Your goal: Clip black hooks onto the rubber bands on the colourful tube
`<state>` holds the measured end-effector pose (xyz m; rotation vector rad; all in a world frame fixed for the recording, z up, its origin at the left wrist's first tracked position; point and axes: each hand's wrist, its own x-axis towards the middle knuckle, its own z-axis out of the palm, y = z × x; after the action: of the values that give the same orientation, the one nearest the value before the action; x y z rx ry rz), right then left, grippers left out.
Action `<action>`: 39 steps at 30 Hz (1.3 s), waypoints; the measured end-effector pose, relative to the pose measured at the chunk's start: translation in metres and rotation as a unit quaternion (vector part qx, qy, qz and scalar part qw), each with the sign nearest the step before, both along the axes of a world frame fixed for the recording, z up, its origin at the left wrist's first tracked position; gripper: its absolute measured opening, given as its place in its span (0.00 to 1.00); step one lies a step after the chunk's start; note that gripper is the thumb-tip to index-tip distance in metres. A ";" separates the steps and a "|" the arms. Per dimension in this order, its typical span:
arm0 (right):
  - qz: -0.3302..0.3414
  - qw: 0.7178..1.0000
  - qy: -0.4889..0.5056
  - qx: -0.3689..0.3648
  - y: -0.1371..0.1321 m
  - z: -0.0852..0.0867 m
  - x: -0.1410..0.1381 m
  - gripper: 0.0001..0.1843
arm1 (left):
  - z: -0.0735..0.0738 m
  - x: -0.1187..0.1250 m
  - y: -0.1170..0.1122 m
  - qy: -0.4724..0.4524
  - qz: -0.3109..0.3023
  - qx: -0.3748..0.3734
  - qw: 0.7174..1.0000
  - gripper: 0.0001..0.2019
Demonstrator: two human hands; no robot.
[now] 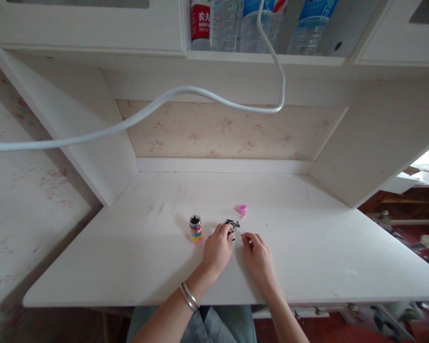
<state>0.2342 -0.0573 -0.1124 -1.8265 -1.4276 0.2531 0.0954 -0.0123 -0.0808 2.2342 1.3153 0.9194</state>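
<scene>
Head view. Left hand (217,250) lies palm down on the desk (136,267), fingers curled, tips on a small heap of black pieces (232,224). I cannot tell whether one is pinched. Right hand (258,255) is just beside it, fingers loosely bent, tips near the heap's front edge; its grip is too small to read. Small jar (196,228) is open, with coloured layers and black on top, and stands upright just left of the left hand. Pink lid (242,209) lies apart, behind the heap.

Judgement: the pieces look tiny and light — best taken one at a time with thumb and forefinger tips, the other hand steadying the heap. Hold the left wrist low and clear of the jar — a nudge would likely tip it.
</scene>
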 end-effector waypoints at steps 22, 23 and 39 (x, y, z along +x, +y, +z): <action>0.096 0.994 -0.002 0.051 -0.011 0.012 -0.007 0.17 | 0.012 0.002 -0.003 -0.091 -0.033 -0.094 0.991 0.09; 0.096 0.994 0.004 0.059 -0.011 0.013 -0.007 0.17 | 0.013 0.002 -0.004 -0.095 -0.031 -0.104 0.990 0.10; 0.023 0.990 0.124 0.059 -0.014 0.009 0.001 0.20 | 0.065 -0.051 -0.023 -0.072 0.050 0.126 0.988 0.12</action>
<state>0.2353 -0.0714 -0.1030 -1.6070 -1.2844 0.3975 0.0447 -0.0354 -0.0160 2.2486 1.3176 1.3240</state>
